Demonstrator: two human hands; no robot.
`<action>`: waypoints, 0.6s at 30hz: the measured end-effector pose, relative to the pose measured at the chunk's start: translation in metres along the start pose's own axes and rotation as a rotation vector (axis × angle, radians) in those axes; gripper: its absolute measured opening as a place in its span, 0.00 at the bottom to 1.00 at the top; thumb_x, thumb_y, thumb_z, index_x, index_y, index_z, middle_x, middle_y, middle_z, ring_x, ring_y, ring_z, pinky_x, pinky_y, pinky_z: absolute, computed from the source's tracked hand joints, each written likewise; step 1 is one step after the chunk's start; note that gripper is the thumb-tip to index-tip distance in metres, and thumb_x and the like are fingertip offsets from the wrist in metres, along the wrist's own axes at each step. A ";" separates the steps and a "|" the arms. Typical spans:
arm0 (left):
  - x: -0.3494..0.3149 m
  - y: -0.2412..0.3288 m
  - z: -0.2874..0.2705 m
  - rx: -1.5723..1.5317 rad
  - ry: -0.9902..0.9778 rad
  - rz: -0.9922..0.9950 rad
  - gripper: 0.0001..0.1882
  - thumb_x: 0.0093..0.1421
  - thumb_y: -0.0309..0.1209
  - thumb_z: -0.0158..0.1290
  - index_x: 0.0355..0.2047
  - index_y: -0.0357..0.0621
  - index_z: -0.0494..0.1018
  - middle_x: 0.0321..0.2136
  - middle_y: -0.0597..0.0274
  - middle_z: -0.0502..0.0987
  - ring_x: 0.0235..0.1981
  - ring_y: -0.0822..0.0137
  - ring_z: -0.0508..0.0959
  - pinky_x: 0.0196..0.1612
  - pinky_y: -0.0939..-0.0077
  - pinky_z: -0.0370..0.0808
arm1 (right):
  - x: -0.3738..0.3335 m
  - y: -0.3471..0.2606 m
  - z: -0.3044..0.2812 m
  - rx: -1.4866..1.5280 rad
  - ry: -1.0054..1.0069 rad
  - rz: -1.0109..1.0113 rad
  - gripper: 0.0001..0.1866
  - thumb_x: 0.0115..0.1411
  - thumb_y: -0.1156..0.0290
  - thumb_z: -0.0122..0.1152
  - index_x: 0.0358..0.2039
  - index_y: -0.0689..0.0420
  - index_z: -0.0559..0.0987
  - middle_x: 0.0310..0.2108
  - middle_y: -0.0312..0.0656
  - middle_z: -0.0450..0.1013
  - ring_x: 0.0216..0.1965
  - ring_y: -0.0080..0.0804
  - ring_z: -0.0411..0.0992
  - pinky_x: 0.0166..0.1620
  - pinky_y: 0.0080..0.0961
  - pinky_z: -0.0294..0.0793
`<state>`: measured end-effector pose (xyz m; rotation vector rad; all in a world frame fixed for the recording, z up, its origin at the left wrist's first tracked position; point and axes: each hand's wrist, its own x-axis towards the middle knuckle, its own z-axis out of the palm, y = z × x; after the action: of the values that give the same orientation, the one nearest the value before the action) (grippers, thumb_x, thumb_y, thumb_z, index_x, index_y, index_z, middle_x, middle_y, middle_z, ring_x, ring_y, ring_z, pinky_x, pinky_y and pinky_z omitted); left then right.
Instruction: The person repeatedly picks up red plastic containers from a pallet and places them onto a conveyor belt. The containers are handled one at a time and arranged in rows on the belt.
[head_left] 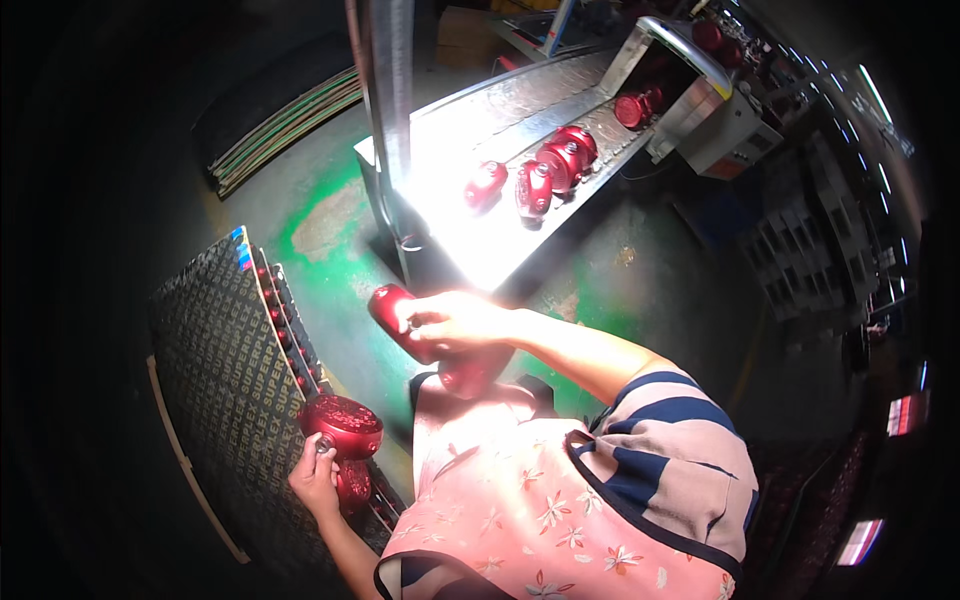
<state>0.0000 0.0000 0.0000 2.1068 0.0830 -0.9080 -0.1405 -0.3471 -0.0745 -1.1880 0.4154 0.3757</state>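
My left hand (316,484), at the lower left, has its fingers closed round the short neck of a shiny red bottle (345,428) with a round, patterned face. A second red bottle (352,484) hangs just below it, partly behind the hand. In front of my apron, my right hand (452,322) grips a smooth red bottle (390,312). Another red bottle (474,370) shows under that hand, slightly blurred; how it is held is hidden. Several red bottles (566,160) lie on the metal conveyor table (470,110) beyond my right hand.
Close on the left stands a printed dark board (230,350), with rows of red pieces (282,330) along its edge. A metal post (390,120) rises at the table's near corner. Flat boards (285,130) are piled at the far left. A machine opening (670,75) spans the table's far end.
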 end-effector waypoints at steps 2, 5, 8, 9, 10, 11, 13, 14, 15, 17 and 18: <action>-0.026 0.034 0.091 0.015 -0.071 0.056 0.17 0.54 0.14 0.56 0.44 0.37 0.79 0.21 0.70 0.73 0.17 0.84 0.67 0.16 0.88 0.60 | -0.089 0.035 -0.071 0.045 0.124 0.057 0.08 0.65 0.72 0.53 0.44 0.55 0.73 0.31 0.33 0.71 0.27 0.19 0.66 0.30 0.20 0.66; -0.036 0.095 0.233 0.042 -0.200 0.081 0.16 0.54 0.14 0.56 0.44 0.36 0.80 0.22 0.70 0.74 0.17 0.83 0.68 0.17 0.88 0.60 | -0.200 0.075 -0.190 0.117 0.299 0.165 0.12 0.64 0.70 0.55 0.48 0.55 0.75 0.36 0.34 0.73 0.33 0.20 0.71 0.35 0.21 0.71; -0.003 0.152 0.400 0.061 -0.359 0.101 0.16 0.53 0.14 0.56 0.43 0.34 0.80 0.23 0.69 0.76 0.18 0.82 0.70 0.19 0.88 0.63 | -0.281 0.113 -0.343 0.340 0.471 0.304 0.12 0.64 0.70 0.57 0.47 0.54 0.76 0.36 0.30 0.73 0.26 0.15 0.65 0.28 0.16 0.66; 0.015 0.170 0.462 0.054 -0.417 0.110 0.16 0.53 0.14 0.57 0.42 0.34 0.80 0.24 0.69 0.76 0.19 0.82 0.70 0.20 0.87 0.64 | -0.299 0.126 -0.404 0.400 0.494 0.293 0.11 0.65 0.72 0.56 0.47 0.55 0.76 0.34 0.29 0.71 0.23 0.12 0.61 0.24 0.14 0.61; 0.041 0.192 0.527 0.104 -0.456 0.122 0.15 0.52 0.14 0.57 0.42 0.33 0.80 0.24 0.67 0.77 0.19 0.82 0.70 0.21 0.87 0.65 | -0.312 0.135 -0.473 0.358 0.551 0.296 0.10 0.65 0.73 0.55 0.46 0.56 0.76 0.29 0.29 0.70 0.20 0.12 0.60 0.22 0.14 0.59; 0.074 0.219 0.596 0.102 -0.487 0.183 0.15 0.52 0.15 0.57 0.41 0.32 0.80 0.23 0.67 0.77 0.18 0.82 0.70 0.22 0.87 0.65 | -0.313 0.141 -0.551 0.351 0.603 0.360 0.09 0.65 0.74 0.54 0.45 0.58 0.76 0.22 0.29 0.68 0.17 0.12 0.58 0.19 0.15 0.57; 0.155 0.296 0.736 0.185 -0.493 0.258 0.15 0.52 0.15 0.57 0.41 0.32 0.80 0.23 0.68 0.77 0.18 0.82 0.70 0.22 0.87 0.65 | -0.305 0.136 -0.727 0.406 0.611 0.264 0.08 0.65 0.74 0.54 0.44 0.58 0.75 0.18 0.29 0.65 0.15 0.13 0.56 0.17 0.14 0.55; 0.200 0.335 0.811 0.197 -0.498 0.254 0.15 0.52 0.15 0.57 0.42 0.33 0.80 0.22 0.68 0.77 0.18 0.82 0.70 0.22 0.88 0.65 | -0.298 0.133 -0.819 0.408 0.613 0.200 0.07 0.65 0.74 0.55 0.44 0.57 0.74 0.17 0.29 0.64 0.14 0.13 0.56 0.16 0.14 0.54; 0.232 0.368 0.888 0.185 -0.488 0.308 0.16 0.52 0.16 0.57 0.43 0.33 0.80 0.22 0.68 0.77 0.19 0.83 0.70 0.21 0.89 0.64 | -0.295 0.134 -0.908 0.404 0.609 0.173 0.08 0.65 0.74 0.55 0.44 0.56 0.74 0.16 0.29 0.63 0.13 0.13 0.56 0.15 0.14 0.52; 0.293 0.422 1.043 0.191 -0.442 0.362 0.17 0.54 0.17 0.58 0.46 0.35 0.79 0.24 0.71 0.76 0.19 0.85 0.68 0.21 0.91 0.61 | -0.291 0.136 -1.080 0.347 0.548 0.049 0.07 0.64 0.74 0.56 0.43 0.57 0.74 0.15 0.29 0.62 0.13 0.12 0.55 0.15 0.13 0.51; 0.319 0.445 1.115 0.104 -0.402 0.301 0.17 0.55 0.17 0.57 0.47 0.37 0.78 0.25 0.73 0.76 0.19 0.86 0.67 0.20 0.91 0.60 | -0.286 0.133 -1.159 0.305 0.513 0.000 0.07 0.64 0.74 0.56 0.43 0.57 0.73 0.14 0.27 0.61 0.13 0.11 0.55 0.15 0.13 0.50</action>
<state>-0.2510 -1.1634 -0.3553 1.9197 -0.4847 -1.1462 -0.5838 -1.4139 -0.4046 -0.9747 0.8846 -0.0037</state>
